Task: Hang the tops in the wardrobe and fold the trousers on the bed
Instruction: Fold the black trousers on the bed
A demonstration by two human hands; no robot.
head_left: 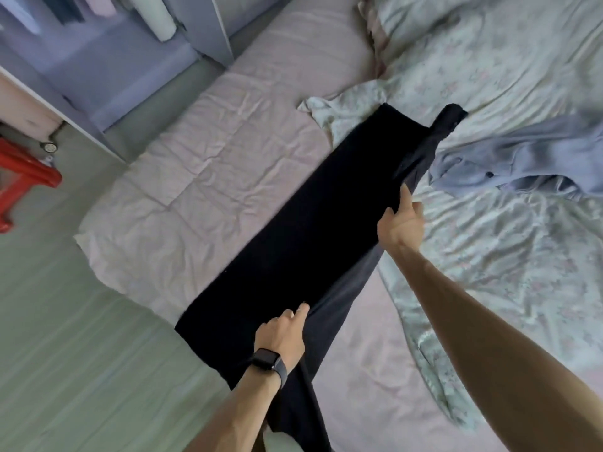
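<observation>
Black trousers (pixel 303 230) lie stretched lengthwise across the pink bed sheet (pixel 208 164), one end hanging over the bed's near edge. My left hand (pixel 280 337), with a dark watch on its wrist, pinches the trousers' right edge near the lower end. My right hand (pixel 399 223) grips the same edge farther up, lifting a fold of the cloth. A light blue button-up shirt (pixel 522 158) lies crumpled on the floral duvet (pixel 509 262) to the right of the trousers. The wardrobe (pixel 98 60) stands open at the top left, with clothes hanging inside.
A red plastic stool (pixel 23 177) stands on the grey floor (pixel 81 353) at the left. A white roll (pixel 156 17) leans in the wardrobe. The floral duvet is bunched over the bed's right half.
</observation>
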